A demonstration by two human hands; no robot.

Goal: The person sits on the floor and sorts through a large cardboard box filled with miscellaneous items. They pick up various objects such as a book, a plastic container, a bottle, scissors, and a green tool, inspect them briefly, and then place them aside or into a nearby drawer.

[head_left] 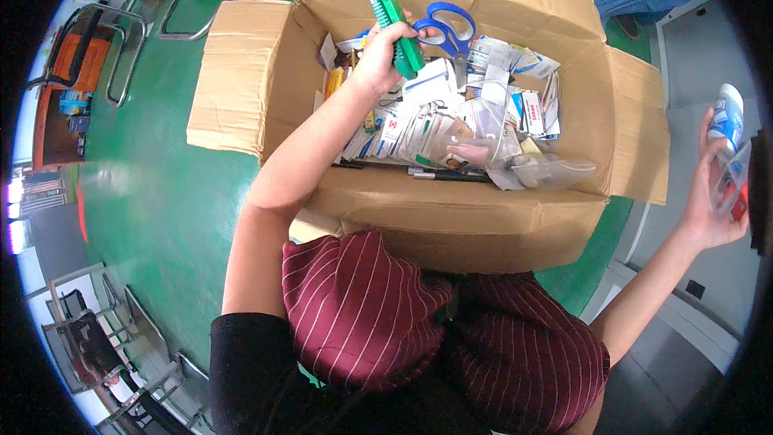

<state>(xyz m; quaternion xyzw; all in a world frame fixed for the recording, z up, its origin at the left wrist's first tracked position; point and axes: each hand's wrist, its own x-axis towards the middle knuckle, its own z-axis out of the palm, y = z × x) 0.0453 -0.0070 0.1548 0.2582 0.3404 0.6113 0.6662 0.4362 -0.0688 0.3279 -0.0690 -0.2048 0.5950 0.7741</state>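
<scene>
From the head view, your left hand (377,56) grips a green clip tool (397,28) over the open cardboard box (451,217) of packets, beside blue-handled scissors (448,28), while your right hand (713,189), far out right, clasps a white-and-blue bottle (727,119).

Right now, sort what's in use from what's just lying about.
In use:
left hand holding green tools
right hand holding white-and-blue bottle
cardboard box

Lying about:
blue-handled scissors
clear plastic bags
metal chairs
</scene>
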